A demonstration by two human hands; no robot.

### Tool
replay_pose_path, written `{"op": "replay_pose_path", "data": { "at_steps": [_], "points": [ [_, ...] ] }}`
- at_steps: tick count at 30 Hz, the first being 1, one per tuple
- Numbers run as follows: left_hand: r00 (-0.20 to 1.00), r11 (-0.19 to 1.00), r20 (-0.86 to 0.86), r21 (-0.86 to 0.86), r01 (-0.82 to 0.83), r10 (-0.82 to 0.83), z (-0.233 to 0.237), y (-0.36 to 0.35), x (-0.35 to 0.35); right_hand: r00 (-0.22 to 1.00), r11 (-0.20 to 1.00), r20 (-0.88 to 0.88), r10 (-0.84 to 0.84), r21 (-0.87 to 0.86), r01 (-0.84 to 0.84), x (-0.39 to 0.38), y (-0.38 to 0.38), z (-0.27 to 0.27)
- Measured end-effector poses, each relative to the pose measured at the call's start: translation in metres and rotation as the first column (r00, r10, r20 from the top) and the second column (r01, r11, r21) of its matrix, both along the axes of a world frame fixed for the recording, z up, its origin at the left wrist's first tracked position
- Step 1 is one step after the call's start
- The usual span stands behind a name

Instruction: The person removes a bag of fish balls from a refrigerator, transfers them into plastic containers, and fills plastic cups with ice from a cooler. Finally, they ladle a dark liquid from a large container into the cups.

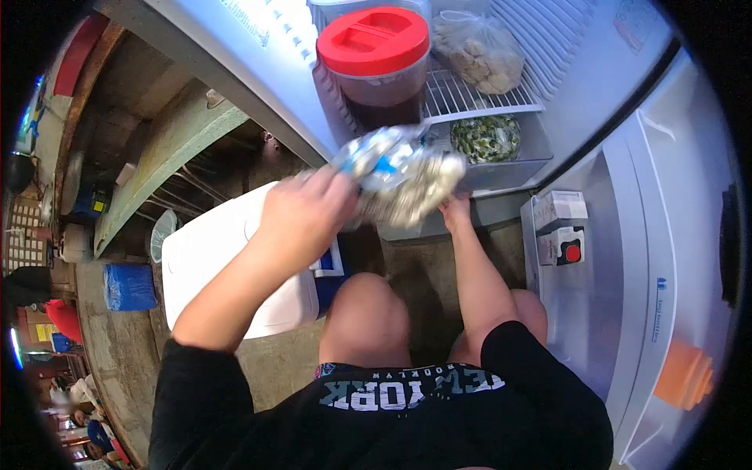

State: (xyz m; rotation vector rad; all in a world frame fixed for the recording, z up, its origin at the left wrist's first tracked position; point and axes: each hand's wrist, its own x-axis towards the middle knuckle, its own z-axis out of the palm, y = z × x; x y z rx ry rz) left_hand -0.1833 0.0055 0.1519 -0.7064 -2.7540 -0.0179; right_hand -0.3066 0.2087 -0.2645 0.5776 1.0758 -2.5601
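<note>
My left hand (313, 200) is closed on the gathered top of a clear plastic bag (411, 184) with blue print and pale, lumpy contents. The bag is smeared by motion and hangs in front of the open fridge. Beside its lower right side is my right hand (456, 207), close to the front of the fridge's bottom drawer (509, 178); its fingers are partly hidden. Green chopped vegetables in a clear bag (486, 139) lie in that drawer. Above the bag in my hand stands a clear pitcher of dark liquid with a red lid (374, 41).
A wire shelf (478, 100) bears a knotted bag of pale lumps (479, 51). The fridge door (627, 204) stands open at right, with small cartons (560, 207) and an orange object (683, 376). A white cooler (227, 258) is at my left, near a blue package (129, 287).
</note>
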Motion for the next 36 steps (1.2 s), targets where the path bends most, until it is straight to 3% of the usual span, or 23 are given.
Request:
{"op": "replay_pose_path", "data": {
  "at_steps": [3, 5, 7, 12, 15, 18, 22, 24, 25, 26, 27, 28, 30, 31, 32, 33, 35, 36],
  "points": [
    [0.992, 0.993, 0.104, 0.083, -0.079, 0.070, 0.010, -0.023, 0.049, 0.998, 0.989, 0.051, -0.032, 0.143, 0.024, -0.007, -0.006, 0.023],
    [0.975, 0.969, 0.182, 0.183, -0.164, 0.130, 0.009, -0.029, 0.075, 0.999, 0.992, -0.049, -0.002, 0.130, 0.009, -0.016, -0.008, 0.027],
    [0.943, 0.933, 0.259, 0.239, -0.271, 0.208, 0.002, -0.031, 0.098, 0.999, 0.983, 0.018, -0.039, 0.180, 0.035, -0.024, -0.016, 0.037],
    [0.875, 0.881, 0.362, 0.224, -0.416, 0.321, -0.016, -0.027, 0.126, 0.996, 0.975, -0.054, -0.076, 0.206, 0.085, -0.061, -0.037, 0.040],
    [0.867, 0.878, 0.383, 0.227, -0.422, 0.318, -0.023, -0.028, 0.132, 0.978, 0.981, -0.127, 0.164, 0.122, -0.149, -0.096, -0.031, 0.025],
    [0.880, 0.899, 0.389, 0.225, -0.376, 0.271, -0.025, -0.032, 0.133, 0.996, 0.981, -0.047, 0.071, 0.186, -0.061, -0.098, -0.029, 0.020],
    [0.910, 0.951, 0.409, 0.247, -0.184, 0.070, -0.020, -0.035, 0.119, 0.984, 0.933, 0.129, 0.124, 0.323, -0.160, -0.105, -0.017, 0.021],
    [0.887, 0.970, 0.457, 0.240, -0.047, -0.071, -0.007, -0.038, 0.107, 0.950, 0.757, 0.187, 0.251, 0.574, -0.313, -0.103, -0.001, 0.030],
    [0.854, 0.976, 0.505, 0.219, 0.012, -0.124, 0.002, -0.038, 0.099, 0.889, 0.419, 0.243, 0.388, 0.813, -0.405, -0.100, 0.011, 0.032],
    [0.814, 0.975, 0.550, 0.209, 0.081, -0.185, 0.013, -0.042, 0.090, 0.845, 0.121, 0.294, 0.447, 0.916, -0.383, -0.089, 0.019, 0.040],
    [0.768, 0.968, 0.591, 0.194, 0.160, -0.246, 0.020, -0.042, 0.083, 0.883, -0.017, 0.180, 0.434, 0.981, -0.192, -0.061, 0.023, 0.062],
    [0.738, 0.952, 0.601, 0.187, 0.243, -0.307, 0.016, -0.042, 0.080, 0.878, -0.238, 0.241, 0.413, 0.959, -0.151, -0.031, 0.024, 0.086],
    [0.692, 0.893, 0.573, 0.194, 0.406, -0.439, 0.016, -0.040, 0.073, 0.550, -0.406, 0.513, 0.659, 0.858, -0.313, 0.009, 0.040, 0.166],
    [0.660, 0.848, 0.551, 0.197, 0.492, -0.511, 0.026, -0.036, 0.071, 0.482, -0.461, 0.543, 0.687, 0.839, -0.289, 0.029, 0.044, 0.184],
    [0.624, 0.827, 0.567, 0.211, 0.521, -0.538, 0.032, -0.031, 0.066, 0.388, -0.513, 0.636, 0.667, 0.770, -0.380, 0.047, 0.039, 0.224],
    [0.586, 0.813, 0.597, 0.217, 0.541, -0.548, 0.039, -0.023, 0.064, 0.344, -0.396, 0.657, 0.671, 0.709, -0.583, 0.055, 0.035, 0.234],
    [0.589, 0.819, 0.616, 0.175, 0.546, -0.524, 0.062, -0.017, 0.067, 0.566, -0.047, 0.392, 0.725, 0.848, -0.528, 0.113, 0.032, 0.308],
    [0.585, 0.832, 0.638, 0.171, 0.528, -0.502, 0.087, -0.010, 0.070, 0.645, 0.049, 0.199, 0.738, 0.937, -0.345, 0.149, 0.036, 0.312]
  ]
}}
